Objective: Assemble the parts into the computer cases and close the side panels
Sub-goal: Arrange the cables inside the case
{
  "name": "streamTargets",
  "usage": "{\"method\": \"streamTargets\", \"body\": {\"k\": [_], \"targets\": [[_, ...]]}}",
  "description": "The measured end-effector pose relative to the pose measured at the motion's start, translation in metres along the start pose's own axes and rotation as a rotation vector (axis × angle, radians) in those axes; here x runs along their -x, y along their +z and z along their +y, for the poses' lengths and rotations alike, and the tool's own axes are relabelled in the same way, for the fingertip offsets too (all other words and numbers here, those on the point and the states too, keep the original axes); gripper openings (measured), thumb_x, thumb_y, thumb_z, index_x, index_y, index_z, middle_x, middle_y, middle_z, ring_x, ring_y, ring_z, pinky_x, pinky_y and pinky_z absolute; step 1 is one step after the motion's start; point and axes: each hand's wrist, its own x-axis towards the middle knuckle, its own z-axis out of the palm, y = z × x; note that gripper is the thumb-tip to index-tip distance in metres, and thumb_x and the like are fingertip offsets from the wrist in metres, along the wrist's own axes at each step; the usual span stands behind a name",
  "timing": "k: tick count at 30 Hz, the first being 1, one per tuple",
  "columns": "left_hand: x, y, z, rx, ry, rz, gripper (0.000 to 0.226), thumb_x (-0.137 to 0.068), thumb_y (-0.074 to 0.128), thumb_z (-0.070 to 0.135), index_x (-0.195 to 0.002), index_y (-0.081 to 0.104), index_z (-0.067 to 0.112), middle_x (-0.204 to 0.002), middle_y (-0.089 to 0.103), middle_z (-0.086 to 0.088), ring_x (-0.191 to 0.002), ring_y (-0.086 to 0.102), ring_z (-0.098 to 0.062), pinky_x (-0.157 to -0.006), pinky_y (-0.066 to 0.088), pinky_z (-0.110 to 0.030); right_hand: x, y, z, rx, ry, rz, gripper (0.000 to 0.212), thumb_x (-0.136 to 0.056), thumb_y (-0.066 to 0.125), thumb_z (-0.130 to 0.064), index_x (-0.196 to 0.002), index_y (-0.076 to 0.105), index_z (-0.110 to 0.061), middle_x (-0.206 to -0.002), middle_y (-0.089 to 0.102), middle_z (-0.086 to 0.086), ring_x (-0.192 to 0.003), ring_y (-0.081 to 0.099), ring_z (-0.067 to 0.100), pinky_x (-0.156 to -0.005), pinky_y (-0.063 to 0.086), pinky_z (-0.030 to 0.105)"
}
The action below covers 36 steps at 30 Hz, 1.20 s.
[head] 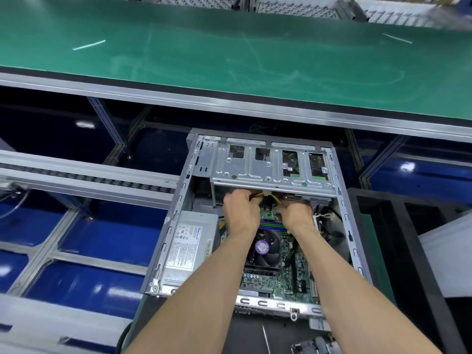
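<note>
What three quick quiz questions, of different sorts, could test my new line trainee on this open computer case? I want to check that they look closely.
1. True or false: the side panel is already closed on the computer case.
2. Multiple choice: where in the picture does the power supply sit in the case? A) left side B) right side C) under the fan
3. Fill in: both the left hand and the right hand work at the yellow ___ just below the drive cage.

Key
1. False: the case lies open, with the fan and the motherboard showing.
2. A
3. wires
</note>
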Motion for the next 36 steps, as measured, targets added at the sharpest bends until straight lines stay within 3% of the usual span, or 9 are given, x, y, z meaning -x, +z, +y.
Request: {"method": "streamTargets", "body": {"k": [3, 6, 9, 18, 22, 27, 29, 32, 36], "targets": [[0.006, -0.008, 0.0, -0.041, 0.116, 0.023, 0.016, -0.09, 0.075, 0.025, -0.1, 0.081, 0.015, -0.09, 0.073, -0.011, -0.096, 0.041, -0.018, -0.083, 0.039, -0.027, 0.003, 0.0, -0.001, -0.14, 0.031, 0.039, 0.031, -0.107, 0.044, -0.015, -0.125, 0.066, -0.001, -0.125, 0.065, 0.02, -0.115, 0.061, 0.032, -0.086, 0.046, 0.03], [0.009, -0.011, -0.001, 0.002, 0.138, -0.038, 0.017, -0.089, 0.075, 0.02, -0.106, 0.08, 0.016, -0.096, 0.077, -0.008, -0.092, 0.061, -0.019, -0.083, 0.048, -0.025, 0.01, 0.005, 0.003, -0.475, 0.049, 0.089, 0.026, -0.104, 0.051, -0.006, -0.122, 0.066, 0.004, -0.124, 0.065, 0.023, -0.11, 0.061, 0.034, -0.077, 0.042, 0.027], [0.013, -0.012, -0.001, 0.008, 0.125, -0.089, 0.019, -0.089, 0.074, 0.014, -0.108, 0.079, 0.014, -0.102, 0.077, -0.007, -0.08, 0.06, -0.01, -0.073, 0.039, -0.008, 0.014, 0.007, 0.006, -0.683, 0.077, 0.115, 0.026, -0.101, 0.05, 0.003, -0.124, 0.063, 0.007, -0.125, 0.064, 0.021, -0.107, 0.059, 0.028, -0.077, 0.038, 0.022], [0.006, 0.0, -0.003, -0.101, 0.103, -0.14, 0.029, -0.09, 0.054, -0.002, -0.101, 0.079, 0.008, -0.091, 0.072, -0.004, -0.084, 0.061, -0.017, -0.073, 0.04, -0.016, 0.0, 0.003, 0.005, -0.63, 0.133, 0.026, 0.031, -0.104, 0.052, -0.011, -0.129, 0.062, 0.003, -0.129, 0.063, 0.023, -0.121, 0.058, 0.037, -0.068, 0.038, 0.028], [0.007, -0.001, -0.004, -0.133, 0.112, -0.151, 0.033, -0.092, 0.055, -0.005, -0.114, 0.076, 0.009, -0.109, 0.074, -0.01, -0.098, 0.067, -0.022, -0.082, 0.046, -0.017, 0.001, 0.002, 0.003, -0.566, 0.13, 0.012, 0.03, -0.104, 0.052, -0.008, -0.13, 0.063, 0.0, -0.128, 0.064, 0.023, -0.11, 0.061, 0.039, -0.062, 0.042, 0.029], [0.008, -0.002, -0.005, -0.175, 0.124, -0.153, 0.032, -0.094, 0.053, -0.005, -0.113, 0.076, 0.008, -0.111, 0.073, -0.014, -0.102, 0.068, -0.029, -0.09, 0.056, -0.037, 0.01, 0.004, 0.004, -0.427, 0.054, 0.104, 0.03, -0.105, 0.047, -0.011, -0.126, 0.065, 0.0, -0.128, 0.064, 0.02, -0.119, 0.058, 0.034, -0.075, 0.035, 0.024], [0.008, -0.002, -0.005, -0.173, 0.117, -0.151, 0.029, -0.095, 0.053, -0.004, -0.108, 0.077, 0.006, -0.109, 0.073, -0.015, -0.099, 0.068, -0.03, -0.088, 0.057, -0.041, 0.013, 0.007, 0.005, -0.418, 0.036, 0.128, 0.029, -0.104, 0.047, -0.01, -0.122, 0.067, 0.003, -0.123, 0.066, 0.021, -0.111, 0.061, 0.033, -0.078, 0.038, 0.026], [0.007, 0.0, -0.006, -0.194, 0.126, -0.156, 0.03, -0.094, 0.053, -0.005, -0.107, 0.077, 0.005, -0.109, 0.072, -0.017, -0.101, 0.065, -0.03, -0.088, 0.056, -0.041, 0.015, 0.012, 0.006, -0.461, -0.006, 0.161, 0.024, -0.102, 0.056, -0.009, -0.106, 0.07, 0.009, -0.105, 0.069, 0.027, -0.08, 0.061, 0.03, -0.057, 0.033, 0.025], [0.005, 0.002, -0.009, -0.341, 0.144, -0.12, 0.03, -0.099, 0.055, 0.015, -0.122, 0.073, 0.023, -0.113, 0.069, -0.01, -0.11, 0.043, -0.026, -0.09, 0.039, -0.03, 0.017, 0.013, 0.007, -0.555, -0.045, 0.156, 0.024, -0.1, 0.061, -0.016, -0.104, 0.071, 0.005, -0.095, 0.072, 0.023, -0.073, 0.055, 0.021, -0.058, 0.035, 0.028]]}}
